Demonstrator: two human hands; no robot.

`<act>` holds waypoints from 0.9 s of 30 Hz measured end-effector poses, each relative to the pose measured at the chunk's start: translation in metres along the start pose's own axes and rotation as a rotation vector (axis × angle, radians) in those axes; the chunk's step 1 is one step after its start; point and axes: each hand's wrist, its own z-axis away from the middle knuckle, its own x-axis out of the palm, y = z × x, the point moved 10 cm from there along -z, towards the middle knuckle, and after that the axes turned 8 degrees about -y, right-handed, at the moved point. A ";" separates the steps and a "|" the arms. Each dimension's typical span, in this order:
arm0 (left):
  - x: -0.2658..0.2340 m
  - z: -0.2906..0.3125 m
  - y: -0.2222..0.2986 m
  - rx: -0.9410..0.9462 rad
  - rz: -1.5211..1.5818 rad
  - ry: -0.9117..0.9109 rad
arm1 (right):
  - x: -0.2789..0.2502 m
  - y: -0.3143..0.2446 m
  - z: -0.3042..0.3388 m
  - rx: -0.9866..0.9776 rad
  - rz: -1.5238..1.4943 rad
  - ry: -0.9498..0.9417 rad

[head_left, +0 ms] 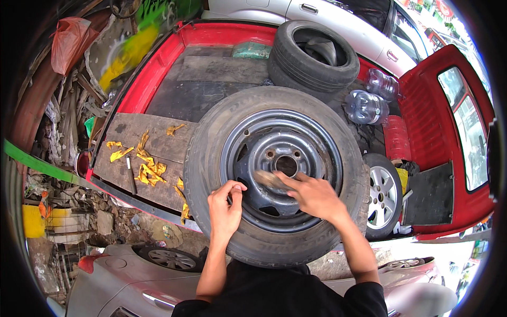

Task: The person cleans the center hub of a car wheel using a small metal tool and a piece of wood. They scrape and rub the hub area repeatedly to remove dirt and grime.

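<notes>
A worn tyre (pixel 208 153) on a dark steel wheel rim (pixel 253 132) lies flat in front of me at the edge of a red pickup bed. My left hand (pixel 226 207) is over the near left part of the wheel, thumb and fingers pinched together; what they hold, if anything, is too small to name. Above the rim near the hub hole, my right hand (pixel 316 196) reaches in with its fingers on a brown, elongated object (pixel 268 179). Motion smears that object, and its kind does not show.
Torn yellow strips (pixel 150 171) and a dark stick-like tool (pixel 131 177) lie on boards to the left. Behind are stacked tyres (pixel 296 66) and clear plastic bottles (pixel 364 107); at right stands an alloy wheel (pixel 381 195). A silver car (pixel 124 274) is close below.
</notes>
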 end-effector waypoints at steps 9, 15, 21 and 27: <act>0.002 -0.001 0.000 0.023 -0.002 0.009 | -0.022 0.018 0.007 0.074 -0.031 0.118; 0.000 0.000 -0.002 0.010 0.002 -0.005 | -0.006 0.040 0.025 0.213 0.177 -0.099; 0.001 0.000 0.000 0.023 -0.004 0.007 | -0.025 0.008 0.005 0.079 0.218 0.090; -0.003 -0.001 -0.002 0.023 -0.007 0.015 | -0.005 0.023 0.030 0.168 0.252 -0.001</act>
